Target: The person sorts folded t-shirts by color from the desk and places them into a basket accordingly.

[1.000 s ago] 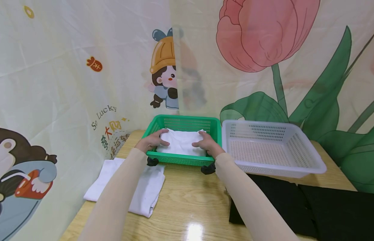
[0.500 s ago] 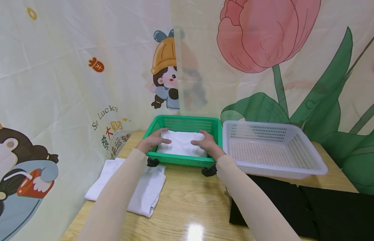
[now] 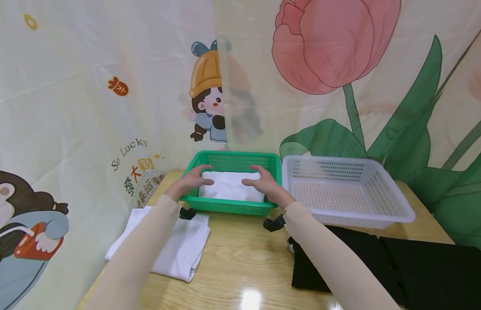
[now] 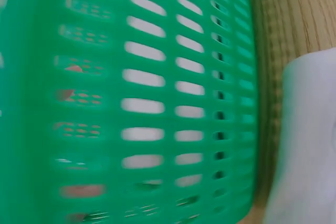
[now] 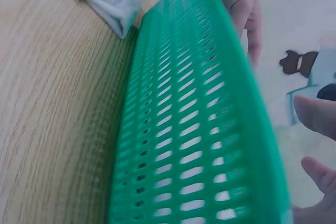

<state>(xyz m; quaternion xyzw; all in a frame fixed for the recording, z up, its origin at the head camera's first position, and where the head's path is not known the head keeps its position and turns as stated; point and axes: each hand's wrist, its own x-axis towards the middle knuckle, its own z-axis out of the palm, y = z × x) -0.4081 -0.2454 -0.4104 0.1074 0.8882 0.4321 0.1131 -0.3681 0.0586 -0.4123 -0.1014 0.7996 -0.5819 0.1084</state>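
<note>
A folded white cloth [image 3: 231, 189] lies inside the green perforated basket [image 3: 226, 207], at the back of the table in the head view. Over the basket's left end is my left hand [image 3: 188, 182], fingers extended and thumb apart, close above the cloth's left edge. My right hand [image 3: 269, 186] mirrors it at the right end, thumb and fingers spread and holding nothing. In the left wrist view the basket's slotted wall [image 4: 170, 95] fills most of the picture. The right wrist view shows my right thumb and a finger [image 5: 317, 116] apart beyond the rim.
Another folded white cloth [image 3: 182, 252] rests on the table [image 3: 236, 249] at the left, partly under my left forearm. An unfilled white perforated basket [image 3: 349, 211] stands right of the green one. Folded black cloth [image 3: 438, 267] lies in front of it. A printed curtain [image 3: 159, 64] hangs behind.
Both hands have come up off the white cloth's edges and drawn slightly apart. The cloth stays in the green basket. The head view has shifted a little.
</note>
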